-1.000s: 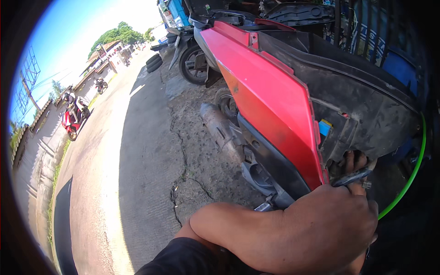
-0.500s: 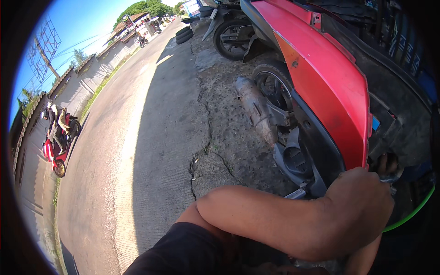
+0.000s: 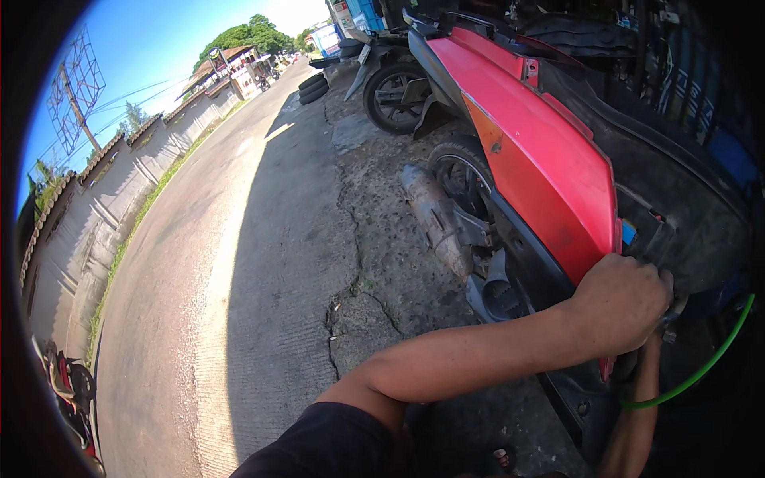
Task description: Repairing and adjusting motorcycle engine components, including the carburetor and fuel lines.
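My left hand (image 3: 625, 307) is closed in a fist at the lower end of a motorcycle's red side panel (image 3: 550, 175). Its curled fingers face away, so whatever they grip is hidden; a bit of metal (image 3: 676, 309) shows just beyond the knuckles. Below it, my right forearm (image 3: 640, 410) reaches up into the same spot, and the right hand is mostly covered by the left one. Dark plastic bodywork (image 3: 685, 215) lies to the right of the red panel. A bright green hose or cable (image 3: 709, 370) curves past my right wrist.
The motorcycle's rusty exhaust muffler (image 3: 434, 219) and rear wheel (image 3: 462, 179) sit left of the panel. Another motorcycle's wheel (image 3: 394, 97) and stacked tires (image 3: 313, 88) stand farther off. Cracked concrete (image 3: 358, 319) borders the road (image 3: 175, 271). A red motorcycle (image 3: 72, 390) is at the left edge.
My left hand remains by the panel's end while its arm has straightened. More of my right forearm shows. The passing red motorcycle with its rider has shifted toward the lower left edge.
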Demonstrator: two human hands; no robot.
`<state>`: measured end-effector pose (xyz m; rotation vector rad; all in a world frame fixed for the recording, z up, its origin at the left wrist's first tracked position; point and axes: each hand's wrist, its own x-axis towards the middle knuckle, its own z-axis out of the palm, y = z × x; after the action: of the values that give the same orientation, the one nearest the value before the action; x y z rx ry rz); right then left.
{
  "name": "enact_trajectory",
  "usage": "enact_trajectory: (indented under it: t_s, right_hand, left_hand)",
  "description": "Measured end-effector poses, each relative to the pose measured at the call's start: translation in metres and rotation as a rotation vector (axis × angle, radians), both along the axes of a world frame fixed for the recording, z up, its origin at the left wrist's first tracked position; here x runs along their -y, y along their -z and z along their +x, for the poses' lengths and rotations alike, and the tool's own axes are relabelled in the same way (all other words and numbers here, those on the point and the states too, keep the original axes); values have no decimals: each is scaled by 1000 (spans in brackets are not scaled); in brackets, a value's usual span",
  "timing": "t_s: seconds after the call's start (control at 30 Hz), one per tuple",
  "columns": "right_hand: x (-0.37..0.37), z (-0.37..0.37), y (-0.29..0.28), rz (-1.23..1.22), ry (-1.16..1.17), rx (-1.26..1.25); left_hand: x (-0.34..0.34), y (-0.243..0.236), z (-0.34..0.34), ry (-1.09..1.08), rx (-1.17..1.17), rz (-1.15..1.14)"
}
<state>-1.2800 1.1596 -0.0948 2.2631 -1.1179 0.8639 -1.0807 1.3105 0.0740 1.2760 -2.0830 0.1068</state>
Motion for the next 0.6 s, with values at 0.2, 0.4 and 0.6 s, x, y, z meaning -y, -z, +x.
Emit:
enact_trajectory:
  t_s: [0.2,0.4,0.6]
  right_hand:
    - [8,3,-5,-13,4,-3]
    - [7,2,-10,-7,23,-3]
    - [16,4,-7,-93,80,-14]
  left_hand:
    - [20,13,-10,-5,43,-105]
    - [23,18,-13,-46,77,-62]
    - [23,19,-11,-21,64,-192]
